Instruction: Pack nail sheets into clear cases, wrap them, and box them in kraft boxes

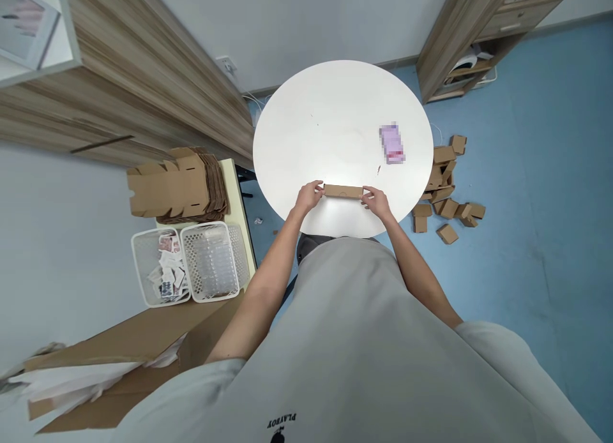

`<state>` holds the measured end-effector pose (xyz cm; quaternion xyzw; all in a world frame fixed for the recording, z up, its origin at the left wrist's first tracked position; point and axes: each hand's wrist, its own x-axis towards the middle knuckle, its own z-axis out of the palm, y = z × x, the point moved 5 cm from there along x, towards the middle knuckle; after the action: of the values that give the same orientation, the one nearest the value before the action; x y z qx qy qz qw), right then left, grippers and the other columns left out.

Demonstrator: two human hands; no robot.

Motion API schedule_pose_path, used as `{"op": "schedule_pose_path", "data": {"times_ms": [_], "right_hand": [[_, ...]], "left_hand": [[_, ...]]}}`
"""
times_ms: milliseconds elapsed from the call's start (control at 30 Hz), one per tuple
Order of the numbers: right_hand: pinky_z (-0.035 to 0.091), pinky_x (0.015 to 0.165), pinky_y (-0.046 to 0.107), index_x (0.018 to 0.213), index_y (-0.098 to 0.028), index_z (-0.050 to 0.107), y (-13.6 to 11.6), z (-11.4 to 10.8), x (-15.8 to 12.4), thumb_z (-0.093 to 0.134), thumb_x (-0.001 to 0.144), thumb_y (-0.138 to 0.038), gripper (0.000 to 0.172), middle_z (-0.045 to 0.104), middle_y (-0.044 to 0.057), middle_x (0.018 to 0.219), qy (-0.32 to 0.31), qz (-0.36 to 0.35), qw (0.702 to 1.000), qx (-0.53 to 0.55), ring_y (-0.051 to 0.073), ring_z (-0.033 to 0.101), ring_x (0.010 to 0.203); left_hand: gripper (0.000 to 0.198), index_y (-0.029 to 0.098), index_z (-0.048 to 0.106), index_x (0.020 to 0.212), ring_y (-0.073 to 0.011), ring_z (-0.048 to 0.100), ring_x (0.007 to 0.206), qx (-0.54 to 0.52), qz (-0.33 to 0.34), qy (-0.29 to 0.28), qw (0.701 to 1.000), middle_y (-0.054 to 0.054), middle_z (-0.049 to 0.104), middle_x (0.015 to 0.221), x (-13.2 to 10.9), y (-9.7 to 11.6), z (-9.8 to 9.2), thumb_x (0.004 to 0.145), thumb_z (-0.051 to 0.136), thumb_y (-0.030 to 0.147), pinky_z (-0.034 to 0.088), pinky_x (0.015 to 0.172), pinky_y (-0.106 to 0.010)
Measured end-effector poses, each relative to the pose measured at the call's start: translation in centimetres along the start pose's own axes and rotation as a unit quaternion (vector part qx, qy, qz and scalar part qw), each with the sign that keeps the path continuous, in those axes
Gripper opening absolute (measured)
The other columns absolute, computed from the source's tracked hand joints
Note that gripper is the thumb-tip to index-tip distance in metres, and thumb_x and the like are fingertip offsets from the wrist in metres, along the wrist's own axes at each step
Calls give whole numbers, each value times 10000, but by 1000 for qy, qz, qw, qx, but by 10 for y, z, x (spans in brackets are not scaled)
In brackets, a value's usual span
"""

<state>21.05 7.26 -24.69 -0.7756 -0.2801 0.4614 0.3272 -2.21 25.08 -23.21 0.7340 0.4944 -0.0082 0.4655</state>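
A small brown cardboard box (343,191) lies lengthwise between my hands at the near edge of the round white table (330,98). My left hand (310,195) pinches its left end between thumb and fingers. At the opposite end, my right hand (376,200) grips the box the same way. Further right on the tabletop is a purple and pink item (392,143), pixelated so its kind cannot be made out. A small reddish scrap (378,170) lies just below it.
Folded small boxes (445,187) lie piled on the blue floor right of the table. On the left, flattened cardboard blanks (177,184) are stacked beside a white basket of packets (140,264) and another of clear plastic cases (234,264). A large open carton (129,341) stands nearer me.
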Motion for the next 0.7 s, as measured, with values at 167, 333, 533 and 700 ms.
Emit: {"op": "schedule_pose_path", "data": {"times_ms": [167, 333, 533, 700], "right_hand": [[670, 717, 272, 1519, -155, 651, 2, 0, 8, 768, 1007, -308, 547, 848, 119, 1092, -35, 58, 997, 30, 190, 826, 812], [653, 683, 255, 1559, -160, 616, -2, 2, 5, 771, 1018, -280, 575, 850, 124, 1078, -39, 81, 995, 49, 181, 823, 773], [680, 777, 277, 1515, -178, 666, 1, 12, -11, 750, 1014, -222, 510, 845, 81, 1009, -30, 59, 996, 52, 192, 844, 848], [698, 826, 308, 1525, -192, 663, 17, 18, -31, 695, 1012, -187, 513, 847, 50, 970, -19, 50, 995, 81, 194, 852, 862]], "left_hand": [[514, 175, 688, 1480, -201, 788, 818, -31, -29, -5, 999, -139, 809, 1275, 8, -5, 2, 967, 690, 187, 619, 879, -358], [446, 193, 712, 1423, -178, 782, 782, -49, -42, 35, 997, -135, 803, 1289, -3, 0, 10, 988, 619, 165, 627, 821, -336], [399, 179, 706, 1383, -173, 789, 857, -122, -61, 83, 987, -147, 784, 1314, -33, -2, 25, 1001, 591, 160, 638, 827, -320], [312, 193, 711, 1260, -178, 786, 888, -158, -75, 128, 976, -126, 789, 1322, -68, -7, 43, 950, 686, 171, 641, 923, -360]]}}
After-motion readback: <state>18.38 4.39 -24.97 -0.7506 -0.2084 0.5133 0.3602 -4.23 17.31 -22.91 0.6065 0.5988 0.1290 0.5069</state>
